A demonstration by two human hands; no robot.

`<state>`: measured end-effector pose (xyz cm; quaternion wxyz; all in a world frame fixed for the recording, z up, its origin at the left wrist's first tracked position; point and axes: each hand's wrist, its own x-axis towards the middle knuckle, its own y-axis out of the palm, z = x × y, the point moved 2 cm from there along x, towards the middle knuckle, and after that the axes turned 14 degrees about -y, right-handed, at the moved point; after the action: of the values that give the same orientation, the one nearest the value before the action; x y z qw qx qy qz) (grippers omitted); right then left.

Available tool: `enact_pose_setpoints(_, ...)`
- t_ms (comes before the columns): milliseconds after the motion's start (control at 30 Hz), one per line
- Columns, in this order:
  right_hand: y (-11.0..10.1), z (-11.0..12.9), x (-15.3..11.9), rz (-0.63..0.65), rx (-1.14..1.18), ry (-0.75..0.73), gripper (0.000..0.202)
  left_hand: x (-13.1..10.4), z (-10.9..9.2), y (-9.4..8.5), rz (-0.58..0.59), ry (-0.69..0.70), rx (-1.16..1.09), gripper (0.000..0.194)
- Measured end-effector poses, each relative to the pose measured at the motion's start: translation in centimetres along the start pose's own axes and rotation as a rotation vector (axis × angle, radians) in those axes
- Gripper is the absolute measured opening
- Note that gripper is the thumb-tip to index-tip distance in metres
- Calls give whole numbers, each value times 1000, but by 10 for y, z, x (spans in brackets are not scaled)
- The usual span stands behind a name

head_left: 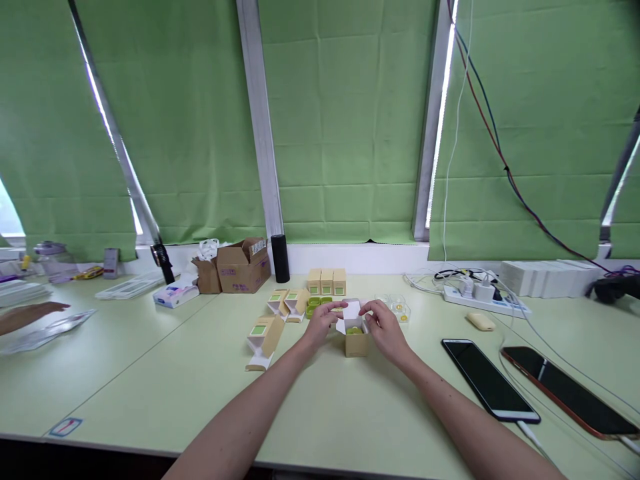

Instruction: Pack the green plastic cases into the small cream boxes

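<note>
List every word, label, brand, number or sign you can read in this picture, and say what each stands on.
No wording reads clearly.
Brown cardboard box: purple printing, too blurred.
White label on its flap: too small.
Small tan boxes: green labels, no legible words.
White packet: coloured print, too small.
Table sticker: red mark inside a blue outline, unclear.

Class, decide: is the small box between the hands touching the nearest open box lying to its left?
Apart. The head view shows tabletop and the left forearm between the small box and the open box.
</note>
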<state>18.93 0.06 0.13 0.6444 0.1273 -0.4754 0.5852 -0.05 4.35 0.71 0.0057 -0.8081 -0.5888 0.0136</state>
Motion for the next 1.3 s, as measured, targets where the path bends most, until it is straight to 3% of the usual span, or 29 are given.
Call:
enact_pose_setpoints(200, -3, -19, 0, -129, 37, 113, 21, -5, -6, 2, -54, 2, -1, 38)
enact_pose_setpoints(400, 1, -33, -2, -185, 189, 293, 23, -6, -6, 4, -27, 1, -9, 44)
enact_pose_setpoints(833, 6, -26, -2, -192, 517, 553, 47, -11, -4, 10, 61, -2, -28, 41)
enact_pose_setpoints(1300, 10, -26, -3, -212, 634, 562, 57, -13, 3, 18, 151, -28, -122, 56)
